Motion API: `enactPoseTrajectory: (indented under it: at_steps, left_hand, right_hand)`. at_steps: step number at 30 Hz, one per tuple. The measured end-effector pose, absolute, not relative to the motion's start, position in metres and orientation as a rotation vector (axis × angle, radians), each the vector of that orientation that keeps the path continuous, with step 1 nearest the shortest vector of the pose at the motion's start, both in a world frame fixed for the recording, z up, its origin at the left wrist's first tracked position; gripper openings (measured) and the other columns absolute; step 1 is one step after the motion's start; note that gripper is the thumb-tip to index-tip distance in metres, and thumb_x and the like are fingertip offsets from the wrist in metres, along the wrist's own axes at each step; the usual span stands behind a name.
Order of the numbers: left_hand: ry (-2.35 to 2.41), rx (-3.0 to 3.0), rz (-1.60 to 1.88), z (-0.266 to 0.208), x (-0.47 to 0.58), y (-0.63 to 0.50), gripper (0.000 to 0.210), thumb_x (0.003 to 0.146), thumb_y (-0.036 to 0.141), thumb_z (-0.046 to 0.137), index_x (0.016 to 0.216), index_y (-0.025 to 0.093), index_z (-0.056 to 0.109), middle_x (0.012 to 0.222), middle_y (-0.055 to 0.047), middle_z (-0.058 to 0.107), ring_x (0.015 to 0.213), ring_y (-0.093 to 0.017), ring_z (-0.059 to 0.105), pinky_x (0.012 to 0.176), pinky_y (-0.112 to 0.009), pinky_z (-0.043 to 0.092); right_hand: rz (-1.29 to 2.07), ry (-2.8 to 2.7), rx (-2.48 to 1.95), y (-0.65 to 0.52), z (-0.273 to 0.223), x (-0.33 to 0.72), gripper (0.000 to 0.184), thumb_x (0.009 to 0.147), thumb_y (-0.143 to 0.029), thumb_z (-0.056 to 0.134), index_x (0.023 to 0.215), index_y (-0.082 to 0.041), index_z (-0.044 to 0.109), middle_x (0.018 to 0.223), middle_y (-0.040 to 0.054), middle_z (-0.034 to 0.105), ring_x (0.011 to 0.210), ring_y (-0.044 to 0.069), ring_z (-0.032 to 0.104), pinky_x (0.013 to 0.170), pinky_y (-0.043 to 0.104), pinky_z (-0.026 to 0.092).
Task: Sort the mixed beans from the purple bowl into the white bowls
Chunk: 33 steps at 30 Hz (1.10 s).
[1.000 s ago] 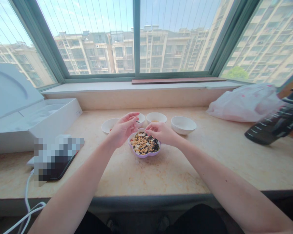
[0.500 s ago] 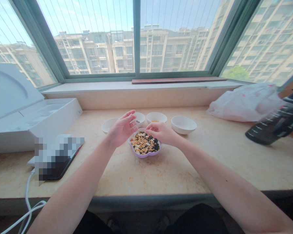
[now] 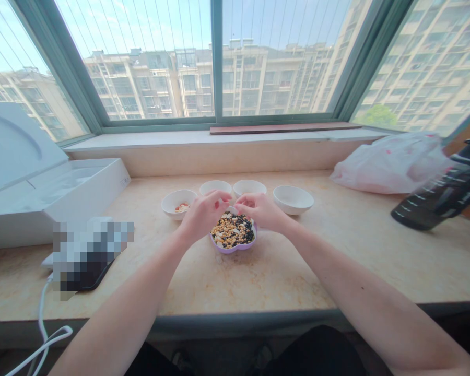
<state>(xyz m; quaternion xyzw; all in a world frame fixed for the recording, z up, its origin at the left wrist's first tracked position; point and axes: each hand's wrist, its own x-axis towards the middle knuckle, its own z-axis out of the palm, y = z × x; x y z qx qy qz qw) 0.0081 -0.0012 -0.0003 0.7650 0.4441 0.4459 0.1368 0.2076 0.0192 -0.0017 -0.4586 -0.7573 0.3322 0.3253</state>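
A purple-rimmed, petal-shaped dish (image 3: 235, 249) stands in front of me, full of mixed beans (image 3: 232, 230): black, tan and pale ones. Above its left edge my left hand (image 3: 203, 213) is curled, thumb and fingers drawn together. My right hand (image 3: 263, 211) pinches over the dish's far right side, close to the left fingertips. Anything between either hand's fingers is too small to make out. Behind the hands are a white bowl (image 3: 168, 204) with some reddish and pale pieces, two more white bowls (image 3: 215, 187) (image 3: 249, 187) partly covered, and a right-hand white bowl (image 3: 293, 201).
An open white box (image 3: 58, 209) stands at the left, with a blurred-out phone (image 3: 90, 271) and white cable (image 3: 43, 313) in front. To the right are a plastic bag (image 3: 387, 162) and a dark bottle (image 3: 426, 203). The counter edge (image 3: 250, 314) runs nearest me.
My left hand, spread open before, has turned over and closed its fingers near the right fingertips. The left bowl's contents now show. My right hand stays pinched in nearly the same place.
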Motion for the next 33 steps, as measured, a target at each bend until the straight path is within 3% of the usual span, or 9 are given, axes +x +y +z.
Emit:
enactPoseTrajectory:
  at_steps: [9,22,26,30,33]
  left_hand:
    - [1.19,2.334,1.252,-0.004,0.01,-0.003,0.015,0.093,0.022,0.059,0.101,0.022,0.071,0.084,-0.001,0.072,0.072,-0.013,0.063,0.074,-0.026,0.049]
    - [1.051,2.458,1.237,-0.005,0.01,-0.001,0.017,0.092,0.025,0.064,0.107,0.024,0.072,0.088,0.0,0.072,0.066,-0.01,0.061,0.068,-0.023,0.049]
    - [1.192,2.452,1.104,-0.001,0.008,-0.002,0.023,0.092,0.028,0.064,0.114,0.023,0.07,0.092,-0.002,0.073,0.069,-0.013,0.063,0.07,-0.026,0.049]
    - [1.313,2.451,0.881,0.002,0.006,-0.004,0.019,0.095,0.03,0.057,0.097,0.021,0.074,0.086,-0.003,0.074,0.073,-0.016,0.065,0.069,-0.028,0.047]
    - [1.349,2.473,0.747,0.003,0.005,-0.005,0.02,0.094,0.028,0.057,0.09,0.02,0.076,0.079,-0.004,0.073,0.073,-0.018,0.065,0.067,-0.028,0.045]
  right_hand:
    - [1.433,-1.743,-1.026,0.012,0.009,0.206,0.04,0.08,-0.055,0.069,0.083,-0.014,0.072,0.079,0.006,0.069,0.052,0.008,0.044,0.046,0.024,0.03]
    - [1.658,-1.636,-0.98,0.017,0.0,0.207,0.032,0.074,-0.045,0.08,0.078,-0.015,0.071,0.076,0.0024,0.063,0.055,0.006,0.044,0.046,0.022,0.025]
    - [1.414,-1.799,-1.042,0.025,0.002,0.217,0.03,0.081,-0.046,0.071,0.082,-0.016,0.07,0.072,0.0015,0.065,0.05,0.007,0.044,0.046,0.024,0.029]
    - [0.569,-1.868,-1.276,0.04,0.003,0.233,0.019,0.086,-0.034,0.066,0.086,-0.016,0.074,0.071,0.0025,0.069,0.061,0.013,0.056,0.059,0.028,0.04]
    - [0.274,-1.844,-1.384,0.051,-0.003,0.242,0.017,0.089,-0.028,0.063,0.089,-0.017,0.076,0.079,0.0056,0.074,0.07,0.017,0.063,0.066,0.03,0.043]
